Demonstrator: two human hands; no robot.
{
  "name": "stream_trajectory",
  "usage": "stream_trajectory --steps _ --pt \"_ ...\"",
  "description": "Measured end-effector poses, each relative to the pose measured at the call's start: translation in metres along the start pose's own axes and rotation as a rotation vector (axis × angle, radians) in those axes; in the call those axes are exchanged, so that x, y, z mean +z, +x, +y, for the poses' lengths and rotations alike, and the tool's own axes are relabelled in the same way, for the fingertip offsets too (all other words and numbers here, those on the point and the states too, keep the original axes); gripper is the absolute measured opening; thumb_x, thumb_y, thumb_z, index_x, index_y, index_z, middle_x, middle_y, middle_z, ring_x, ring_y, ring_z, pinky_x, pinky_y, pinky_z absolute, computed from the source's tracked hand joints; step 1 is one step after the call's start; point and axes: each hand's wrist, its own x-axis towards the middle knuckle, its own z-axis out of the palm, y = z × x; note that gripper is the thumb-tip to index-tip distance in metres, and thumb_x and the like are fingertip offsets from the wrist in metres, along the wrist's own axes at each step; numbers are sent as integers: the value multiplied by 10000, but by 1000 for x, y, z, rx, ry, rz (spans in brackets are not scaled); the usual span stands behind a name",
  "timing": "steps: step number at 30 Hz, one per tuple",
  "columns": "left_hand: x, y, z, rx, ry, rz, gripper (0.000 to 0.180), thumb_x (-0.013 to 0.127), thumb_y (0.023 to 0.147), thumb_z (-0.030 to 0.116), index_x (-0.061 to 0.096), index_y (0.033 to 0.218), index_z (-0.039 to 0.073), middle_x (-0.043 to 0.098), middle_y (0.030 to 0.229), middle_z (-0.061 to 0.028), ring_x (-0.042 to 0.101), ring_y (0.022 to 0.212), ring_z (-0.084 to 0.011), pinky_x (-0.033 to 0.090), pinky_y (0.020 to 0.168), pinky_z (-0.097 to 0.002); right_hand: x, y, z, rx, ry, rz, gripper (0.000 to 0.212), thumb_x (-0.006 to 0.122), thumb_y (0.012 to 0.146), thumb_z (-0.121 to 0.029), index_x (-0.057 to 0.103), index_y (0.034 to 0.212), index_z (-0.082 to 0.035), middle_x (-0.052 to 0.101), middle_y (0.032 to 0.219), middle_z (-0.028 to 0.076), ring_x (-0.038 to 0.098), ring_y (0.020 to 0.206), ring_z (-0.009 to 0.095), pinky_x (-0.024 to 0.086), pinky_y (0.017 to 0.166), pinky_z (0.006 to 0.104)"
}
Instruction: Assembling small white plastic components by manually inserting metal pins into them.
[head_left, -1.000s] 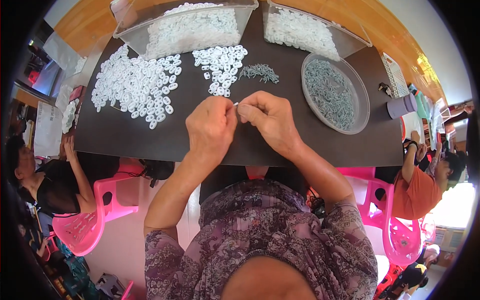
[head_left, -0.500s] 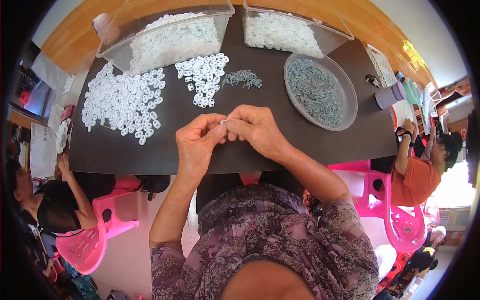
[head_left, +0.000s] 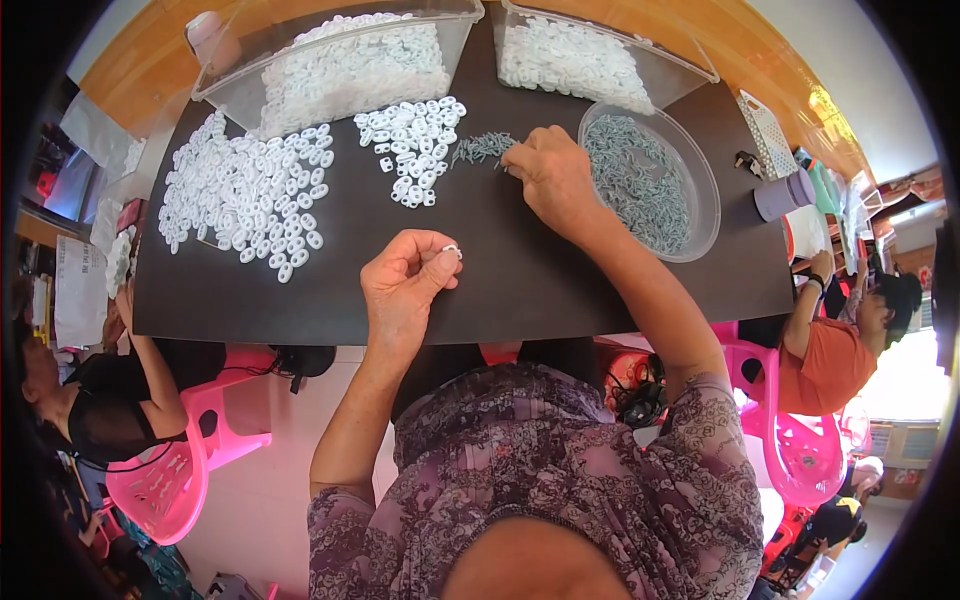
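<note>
My left hand is closed above the dark table, pinching a small white plastic piece between thumb and forefinger. Farther off and to the right, my right hand has its fingertips together at the right end of a small heap of thin grey screws. Anything between those fingertips is too small to make out. Just left of the screws lies a cluster of small white plastic pieces. White oval pieces with two holes spread in a larger heap at the left.
A round clear tray of grey screws stands right of my right hand. Two clear bins of white pieces line the far edge. A purple cup is at the right. People sit at both sides beside pink chairs.
My right hand has left my left hand and reached forward and right to the small screw heap. My left hand stays near the same place, still pinching the white piece.
</note>
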Motion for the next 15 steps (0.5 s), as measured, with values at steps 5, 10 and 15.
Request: stream_trajectory --steps 5,10,15 --pt "-3 0 -3 11 -18 -8 133 649 853 88 609 917 -20 605 800 -23 562 705 -72 475 636 -201 3 6 -3 -48 -11 -43 104 607 697 -7 648 737 -95 545 722 67 521 716 250 435 609 363" --pt "-4 0 -5 12 -44 0 121 649 846 73 612 913 -21 608 798 -32 575 705 -84 484 634 -206 4 7 -2 -85 -12 -67 111 613 699 -8 654 751 -98 542 724 70 520 715 254 434 611 365" --pt "-4 0 -4 15 -58 10 106 648 840 58 616 899 -23 610 794 -41 586 698 -98 492 631 -212 -1 5 1 -43 114 28 147 680 685 -28 669 807 -108 547 733 67 539 744 259 443 627 365"
